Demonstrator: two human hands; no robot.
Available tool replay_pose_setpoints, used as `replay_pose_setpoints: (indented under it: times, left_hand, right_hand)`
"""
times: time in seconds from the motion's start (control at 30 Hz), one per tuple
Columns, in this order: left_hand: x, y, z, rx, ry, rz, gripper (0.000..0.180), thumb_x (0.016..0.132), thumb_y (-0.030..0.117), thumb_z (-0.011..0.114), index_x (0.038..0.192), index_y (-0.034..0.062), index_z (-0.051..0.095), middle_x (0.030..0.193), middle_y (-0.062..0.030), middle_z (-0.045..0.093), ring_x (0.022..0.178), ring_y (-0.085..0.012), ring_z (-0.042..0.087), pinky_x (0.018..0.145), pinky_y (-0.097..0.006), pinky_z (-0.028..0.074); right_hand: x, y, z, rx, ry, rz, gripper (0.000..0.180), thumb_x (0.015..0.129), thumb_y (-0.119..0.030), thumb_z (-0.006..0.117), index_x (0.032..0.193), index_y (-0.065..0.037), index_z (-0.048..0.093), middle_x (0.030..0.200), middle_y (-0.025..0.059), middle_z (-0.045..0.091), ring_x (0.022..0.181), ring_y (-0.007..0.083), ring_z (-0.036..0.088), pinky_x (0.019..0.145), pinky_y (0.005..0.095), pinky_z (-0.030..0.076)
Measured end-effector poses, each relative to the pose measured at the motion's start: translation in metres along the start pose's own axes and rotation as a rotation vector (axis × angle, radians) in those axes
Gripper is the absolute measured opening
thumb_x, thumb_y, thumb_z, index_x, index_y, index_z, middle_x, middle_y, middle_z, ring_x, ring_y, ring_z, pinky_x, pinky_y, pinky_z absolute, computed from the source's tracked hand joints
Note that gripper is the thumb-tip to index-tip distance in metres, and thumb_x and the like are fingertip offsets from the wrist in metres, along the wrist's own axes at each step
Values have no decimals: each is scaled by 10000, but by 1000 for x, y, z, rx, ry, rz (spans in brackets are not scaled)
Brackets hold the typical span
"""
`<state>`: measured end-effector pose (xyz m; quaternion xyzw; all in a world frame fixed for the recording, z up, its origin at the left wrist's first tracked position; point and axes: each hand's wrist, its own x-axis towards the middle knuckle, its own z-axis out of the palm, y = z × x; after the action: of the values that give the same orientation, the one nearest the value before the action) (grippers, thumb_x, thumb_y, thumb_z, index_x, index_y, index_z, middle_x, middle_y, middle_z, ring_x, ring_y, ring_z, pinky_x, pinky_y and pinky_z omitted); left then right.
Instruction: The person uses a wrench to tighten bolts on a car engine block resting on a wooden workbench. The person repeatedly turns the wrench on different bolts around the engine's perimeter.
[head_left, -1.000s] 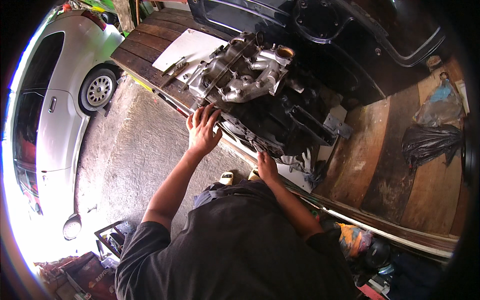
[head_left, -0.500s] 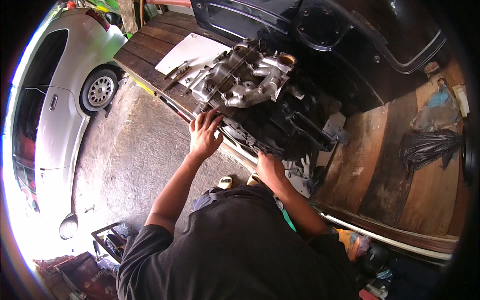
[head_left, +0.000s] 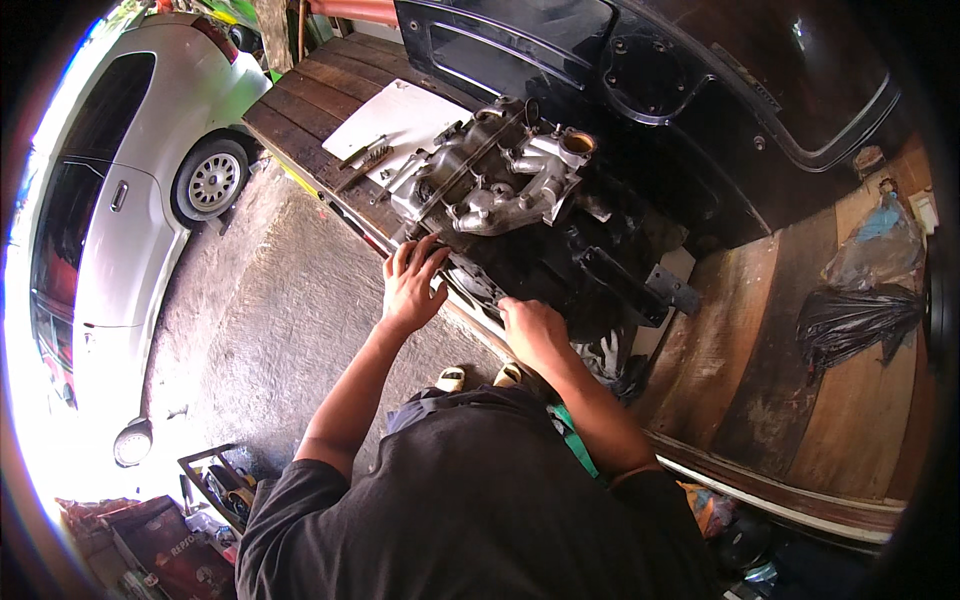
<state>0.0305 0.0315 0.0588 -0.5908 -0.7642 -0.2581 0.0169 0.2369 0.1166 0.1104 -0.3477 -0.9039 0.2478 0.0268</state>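
A car engine (head_left: 520, 200), with silver metal castings on top and a dark block below, lies on the wooden bench. My left hand (head_left: 410, 292) rests at its near left edge, fingers slightly spread, the tips touching the dark metal. Along the near lower edge of the block, my right hand (head_left: 535, 330) has its fingers curled in. What they hold, if anything, is hidden from this view. A round opening with a brownish inside (head_left: 577, 145) sits on top of the engine.
Beyond the engine stands a large black vehicle panel (head_left: 640, 80). A white board (head_left: 385, 125) with a spring and small metal parts lies behind left. Black and clear plastic bags (head_left: 860, 320) are on the planks at right. A silver car (head_left: 130, 200) is parked at left.
My right hand has shifted a little left along the block's near edge. The left hand keeps its place at the engine. The whole view has tilted slightly.
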Motion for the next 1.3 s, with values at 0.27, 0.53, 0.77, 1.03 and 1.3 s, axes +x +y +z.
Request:
replay_pose_setpoints:
  times: [0.27,0.53,0.77,1.03,1.3]
  left_hand:
    - [-1,-1,10,-31,87,12,550,674,175,672,1213,164,564,1361,-43,462,1221,-290,408,1022,-467,306]
    - [0,-1,16,-28,157,4,477,675,143,663,1147,165,598,1294,-27,529,1219,-293,425,1013,-458,299]
    - [2,4,17,-80,240,-1,396,663,83,655,1051,157,617,1237,-12,564,1202,-279,441,1010,-448,289]
    - [7,15,11,-85,352,-80,216,721,98,669,929,149,644,1084,4,647,1097,-252,526,991,-431,305]
    - [49,-18,-23,-386,132,182,72,785,101,653,834,51,669,894,-86,682,848,-282,609,795,-395,457]
  right_hand:
    - [-46,65,66,1037,-132,233,323,929,-75,493,1237,17,528,819,38,625,612,89,525,562,256,449]
    - [-64,101,139,857,5,329,192,955,-240,552,982,-50,571,779,-3,537,710,85,486,651,263,423]
    - [-76,119,128,853,-34,383,340,912,-332,599,1044,-19,612,932,113,660,871,206,625,791,340,472]
    - [-80,123,126,778,-33,357,349,913,-363,587,1021,-32,605,942,146,644,870,277,618,786,369,466]
    - [-74,100,136,698,84,558,461,924,-445,524,1139,-39,560,1010,183,636,932,329,622,809,419,474]
